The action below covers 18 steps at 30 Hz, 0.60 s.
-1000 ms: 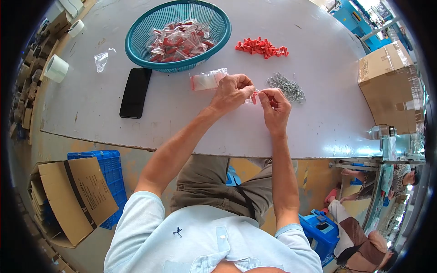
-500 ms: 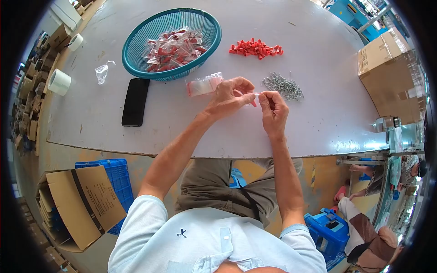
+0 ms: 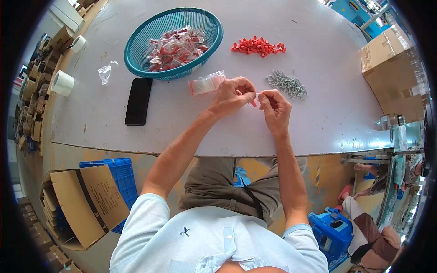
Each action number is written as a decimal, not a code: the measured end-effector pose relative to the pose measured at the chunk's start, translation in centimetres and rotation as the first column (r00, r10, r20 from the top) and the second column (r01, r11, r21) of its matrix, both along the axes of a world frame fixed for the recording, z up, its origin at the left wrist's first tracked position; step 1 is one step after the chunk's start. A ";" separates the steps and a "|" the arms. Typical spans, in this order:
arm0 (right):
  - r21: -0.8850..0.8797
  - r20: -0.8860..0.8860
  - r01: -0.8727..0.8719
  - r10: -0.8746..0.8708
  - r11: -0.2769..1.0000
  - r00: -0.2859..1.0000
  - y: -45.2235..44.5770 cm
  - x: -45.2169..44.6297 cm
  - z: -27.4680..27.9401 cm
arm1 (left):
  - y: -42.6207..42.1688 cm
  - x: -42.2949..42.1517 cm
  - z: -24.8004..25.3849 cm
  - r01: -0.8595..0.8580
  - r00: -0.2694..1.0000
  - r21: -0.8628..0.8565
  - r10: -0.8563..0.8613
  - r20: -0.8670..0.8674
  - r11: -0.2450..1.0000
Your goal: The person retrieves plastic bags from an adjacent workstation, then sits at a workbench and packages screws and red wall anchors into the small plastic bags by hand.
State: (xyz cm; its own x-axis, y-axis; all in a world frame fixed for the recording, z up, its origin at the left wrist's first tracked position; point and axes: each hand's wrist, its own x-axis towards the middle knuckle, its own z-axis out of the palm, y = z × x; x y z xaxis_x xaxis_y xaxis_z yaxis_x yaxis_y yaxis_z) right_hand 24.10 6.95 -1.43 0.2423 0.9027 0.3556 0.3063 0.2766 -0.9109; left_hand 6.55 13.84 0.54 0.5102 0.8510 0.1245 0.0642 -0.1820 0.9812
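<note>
A phone [image 3: 138, 102] lies left of centre, a tape roll [image 3: 64, 84] sits at the left with another roll [image 3: 78, 43] above it, a carton [image 3: 98, 198] stands beside a blue crate [image 3: 122, 175] at lower left, a taped box [image 3: 393, 73] fills the right, a machine [image 3: 353, 12] shows at upper right, and a person [image 3: 368, 229] is by a blue bin [image 3: 328, 236] at lower right.

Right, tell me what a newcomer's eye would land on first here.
Probably the big teal basket, left of centre towards the back of the table, heaped with small clear bags with red inside. Next comes the bright red pile to its right, with grey screws nearer the person. Then the left hand and right hand, close together in front, pinching something small and partly red.
</note>
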 end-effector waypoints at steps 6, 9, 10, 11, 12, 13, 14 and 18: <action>-0.031 -0.006 -0.022 0.022 0.999 1.000 0.2 0.0 -0.3 | 0.1 0.1 -0.7 0.028 0.999 0.063 -0.030 0.021 0.998; 0.014 0.085 -0.029 0.028 0.999 0.996 0.3 0.1 -0.4 | 0.4 0.2 -1.4 0.041 0.999 0.094 -0.044 0.028 0.995; 0.029 0.095 -0.013 0.010 1.000 0.995 0.3 0.1 -0.5 | 0.3 0.2 -1.2 0.042 0.999 0.095 -0.045 0.031 0.995; 0.044 0.106 0.004 -0.009 0.999 0.994 0.3 0.2 -0.4 | 0.1 0.2 -0.9 0.040 0.998 0.017 -0.040 0.056 0.999; 0.046 0.111 0.006 -0.011 0.999 0.994 0.2 0.2 -0.3 | 0.0 0.2 -0.6 0.039 0.996 -0.062 -0.034 0.080 0.997; 0.035 0.012 0.002 -0.003 0.999 1.000 0.1 0.1 -0.1 | 0.1 0.1 -0.5 0.041 0.996 -0.060 -0.036 0.084 0.997; 0.024 -0.088 -0.003 0.005 1.000 0.996 0.1 0.1 0.0 | 0.2 -0.1 -0.5 0.015 0.996 -0.061 -0.010 0.088 0.998; 0.016 -0.134 -0.042 0.044 0.999 0.990 0.0 -0.1 0.2 | 0.4 -0.3 -0.7 -0.045 0.994 -0.054 0.050 0.100 0.998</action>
